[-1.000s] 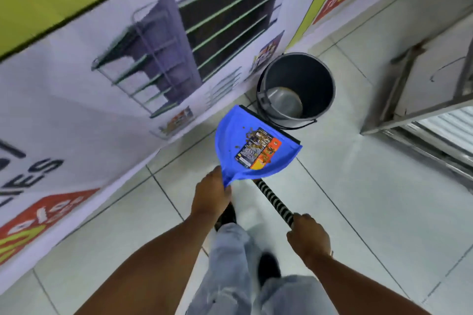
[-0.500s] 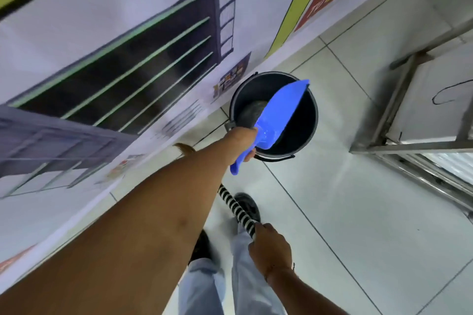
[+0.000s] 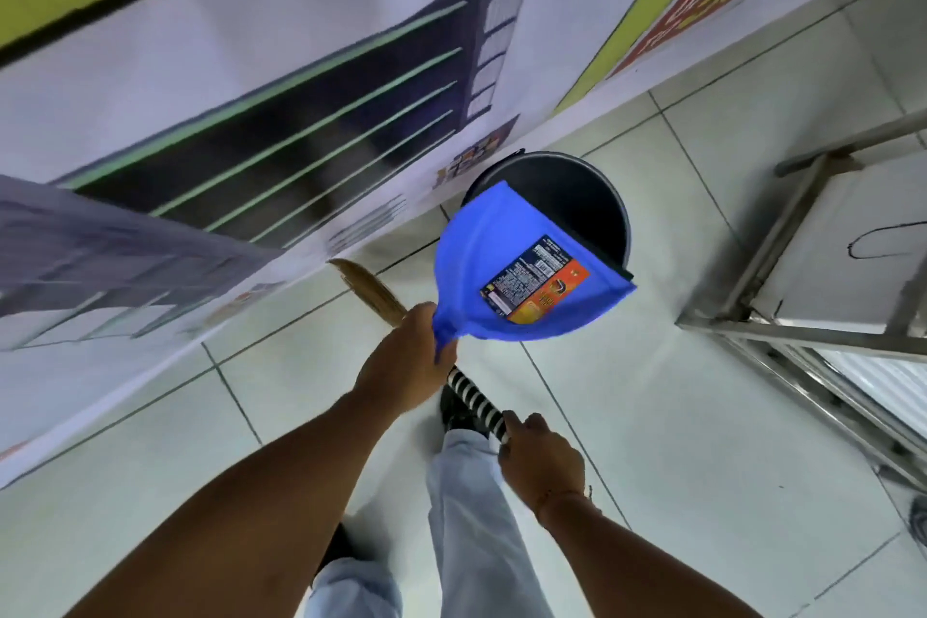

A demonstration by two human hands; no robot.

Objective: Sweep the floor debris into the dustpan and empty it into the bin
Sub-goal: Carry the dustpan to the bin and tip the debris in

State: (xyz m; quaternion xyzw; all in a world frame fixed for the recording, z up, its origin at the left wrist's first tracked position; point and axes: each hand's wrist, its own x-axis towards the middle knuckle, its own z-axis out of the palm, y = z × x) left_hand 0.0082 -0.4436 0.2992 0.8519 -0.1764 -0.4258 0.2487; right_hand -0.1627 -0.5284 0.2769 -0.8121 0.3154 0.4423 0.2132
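My left hand (image 3: 406, 361) grips the handle of a blue dustpan (image 3: 491, 276) that carries a printed label. The pan is held flat, its front lip overlapping the near rim of the dark grey bin (image 3: 597, 201). No debris shows on the pan. My right hand (image 3: 542, 457) holds the black-and-white striped broom handle (image 3: 471, 396), which runs under the pan to the straw bristles (image 3: 371, 291) by the wall.
A printed banner wall (image 3: 251, 126) runs along the left, close to the bin. A metal-framed stand (image 3: 822, 296) sits on the right. White floor tiles (image 3: 677, 442) lie between them. My legs and a dark shoe are below the hands.
The dustpan was carried loaded to the bin and tipped on edge over it; now it is turned back flat, label up, with its debris gone. The right hand stayed on the broom.
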